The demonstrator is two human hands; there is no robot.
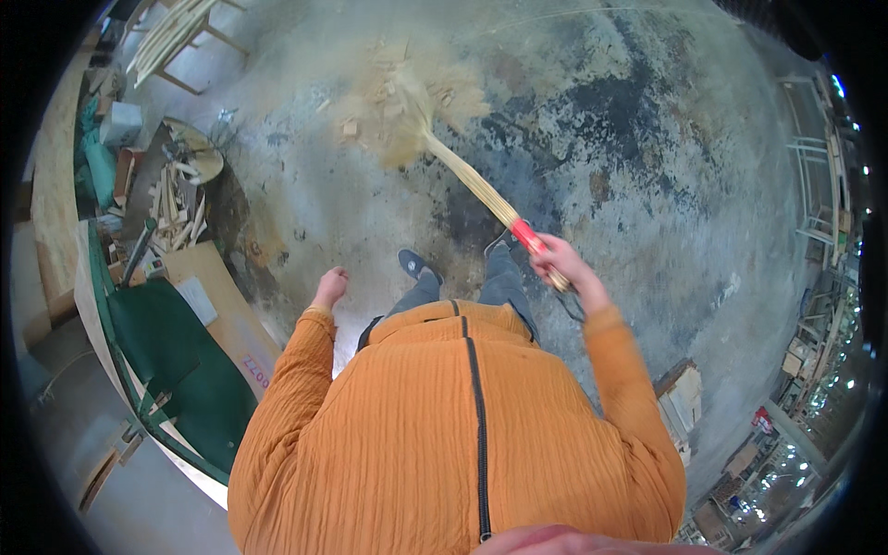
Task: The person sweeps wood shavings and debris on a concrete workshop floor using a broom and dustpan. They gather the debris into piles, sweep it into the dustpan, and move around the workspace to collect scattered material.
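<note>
My right hand is wrapped round the handle of a straw broom, near a red band on it. The broom slants away to the far left, and its bristles meet the floor in a pile of sawdust and wood scraps. Motion blurs the bristle end. My left hand hangs at my left side with its fingers curled in and nothing seen in them. A dark cord loop dangles below the broom handle.
Stained concrete floor spreads ahead. On the left are a round container of wood offcuts, a cardboard sheet and a dark green sheet. A wooden rack stands far left. Frames and boards line the right.
</note>
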